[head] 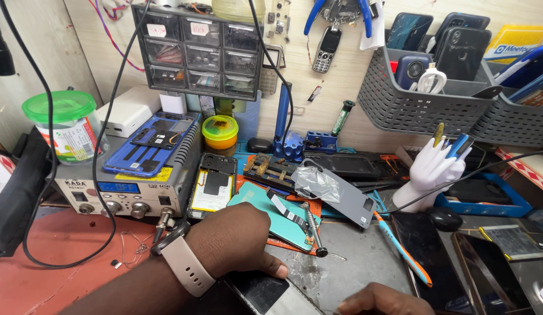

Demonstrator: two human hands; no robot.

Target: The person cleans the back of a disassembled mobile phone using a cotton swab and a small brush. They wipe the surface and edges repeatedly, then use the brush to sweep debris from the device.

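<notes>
Left hand (236, 239): grip flat, fingers together, pressing a dark phone (265, 294) at the tabletop's near edge.
Phone: glossy black slab, partly hidden.
Right hand (379, 300): fingertips beside it; grip unclear.

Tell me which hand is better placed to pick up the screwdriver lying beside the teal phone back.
Probably the left hand. It rests on the dark phone at the bench edge, close to the screwdriver. Only the fingertips of the right hand show at the bottom edge, lower and further from the tool.

Green-lidded jar (67, 125), grey baskets (423, 99)
</notes>
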